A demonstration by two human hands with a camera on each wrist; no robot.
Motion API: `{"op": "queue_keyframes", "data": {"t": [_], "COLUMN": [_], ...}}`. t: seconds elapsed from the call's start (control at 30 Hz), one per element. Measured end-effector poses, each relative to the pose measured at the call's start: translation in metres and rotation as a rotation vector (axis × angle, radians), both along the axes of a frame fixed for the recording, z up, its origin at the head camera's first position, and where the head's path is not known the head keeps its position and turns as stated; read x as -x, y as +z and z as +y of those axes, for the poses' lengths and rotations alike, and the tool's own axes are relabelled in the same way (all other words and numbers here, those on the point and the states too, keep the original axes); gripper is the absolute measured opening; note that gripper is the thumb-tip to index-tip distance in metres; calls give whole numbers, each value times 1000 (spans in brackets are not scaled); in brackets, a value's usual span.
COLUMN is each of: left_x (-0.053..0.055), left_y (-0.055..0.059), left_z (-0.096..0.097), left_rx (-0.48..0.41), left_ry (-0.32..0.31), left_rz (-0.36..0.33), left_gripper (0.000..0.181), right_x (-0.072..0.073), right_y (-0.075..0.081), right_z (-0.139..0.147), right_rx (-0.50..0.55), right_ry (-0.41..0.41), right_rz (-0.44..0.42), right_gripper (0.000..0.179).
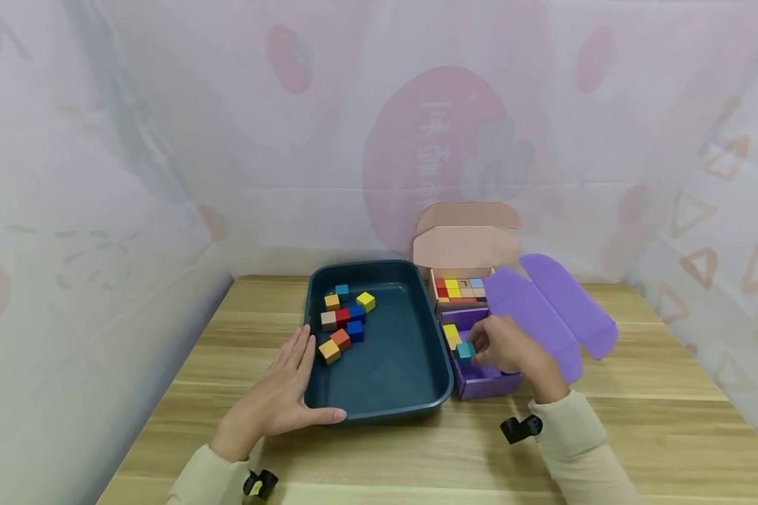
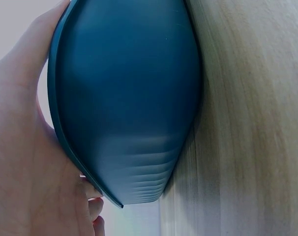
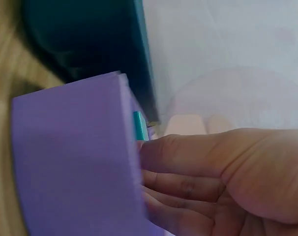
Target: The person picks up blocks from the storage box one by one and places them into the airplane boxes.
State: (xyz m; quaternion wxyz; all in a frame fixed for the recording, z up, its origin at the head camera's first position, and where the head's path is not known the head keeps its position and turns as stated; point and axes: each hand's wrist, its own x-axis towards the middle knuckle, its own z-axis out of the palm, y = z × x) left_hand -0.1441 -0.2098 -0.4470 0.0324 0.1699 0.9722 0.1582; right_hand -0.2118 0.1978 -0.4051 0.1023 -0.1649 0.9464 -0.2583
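Note:
My right hand (image 1: 502, 344) pinches a teal cube (image 1: 465, 352) over the left part of the purple box (image 1: 489, 388). Yellow and light orange cubes (image 1: 451, 335) lie in that box behind the teal one. In the right wrist view, the box wall hides my fingertips and most of the teal cube (image 3: 140, 126). My left hand (image 1: 278, 396) rests with spread, straight fingers on the near left corner of the dark teal tray (image 1: 391, 410), the thumb along its front rim. Inside the tray's left half sit several loose cubes, among them a yellow cube (image 1: 366, 302) and a red cube (image 1: 342, 318).
Behind the purple box stands an open peach box (image 1: 466, 249) holding rows of coloured cubes. The purple lid (image 1: 543, 315) is folded out to the right. A wooden table (image 1: 379, 463) carries everything, with printed cloth (image 1: 316, 140) hanging behind.

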Motion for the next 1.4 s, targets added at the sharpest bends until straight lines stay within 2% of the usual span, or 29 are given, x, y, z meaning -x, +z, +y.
{"op": "queue_keyframes", "data": {"t": [0.37, 0.6, 0.87, 1.2, 1.4], "left_x": [1, 1, 1, 0, 1], "left_y": [0, 1, -1, -1, -1], "left_z": [1, 0, 0, 0, 0], "left_rx": [2, -1, 5, -15, -12], "left_ry": [4, 0, -9, 1, 1], "left_rz": [-10, -5, 1, -22, -20], "left_gripper": [139, 139, 138, 137, 138], "right_x": [4, 7, 9, 9, 8], "right_y": [-27, -27, -34, -38, -35], "right_z": [4, 4, 0, -4, -4], "right_rx": [-7, 16, 49, 88, 114], "right_ry": [-47, -69, -68, -85, -78], "right_rz": [-44, -47, -4, -22, -19], "right_gripper": [24, 27, 27, 27, 31]}}
